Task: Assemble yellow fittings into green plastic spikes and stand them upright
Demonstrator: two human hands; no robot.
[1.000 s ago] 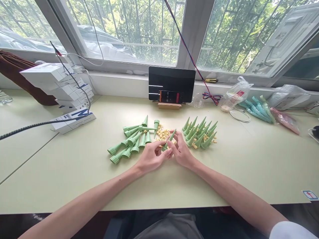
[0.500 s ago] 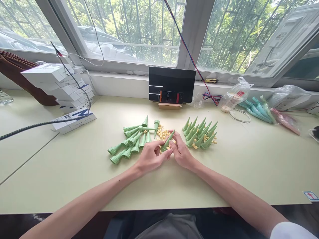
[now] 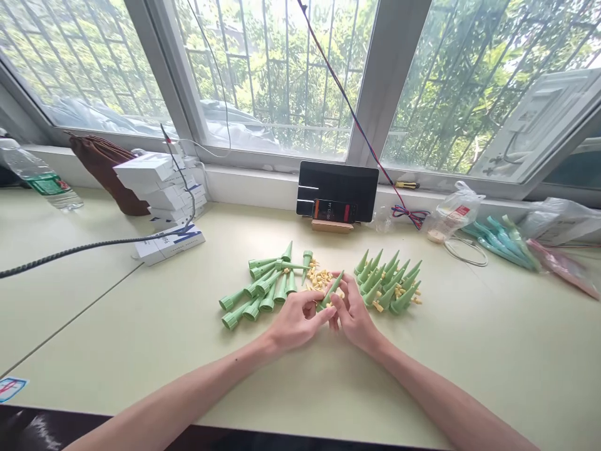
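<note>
My left hand (image 3: 295, 321) is closed around the wide base of a green watering spike (image 3: 335, 287), whose point tilts up and to the right. From the other side my right hand (image 3: 357, 318) closes in, its thumb against a small yellow valve (image 3: 329, 305) at the spike's base. My fingers partly hide where the two pieces meet. Just beyond my hands lies a heap of loose yellow valves (image 3: 320, 277). Left of them, several green spikes (image 3: 265, 287) lie in a pile. On the right, several spikes with yellow valves (image 3: 387, 279) stand point up in a cluster.
A tablet (image 3: 337, 181) leans at the back, with a phone (image 3: 331, 211) on a cardboard stand before it. White boxes (image 3: 164, 194) are stacked at left, crossed by a dark cable (image 3: 94, 250). Plastic bags (image 3: 454, 213) and a water bottle (image 3: 49, 185) sit farther out.
My view has shifted up and to the left, so the table's things appear lower and farther right. Both hands stay together on the same spike, with only slight finger movement.
</note>
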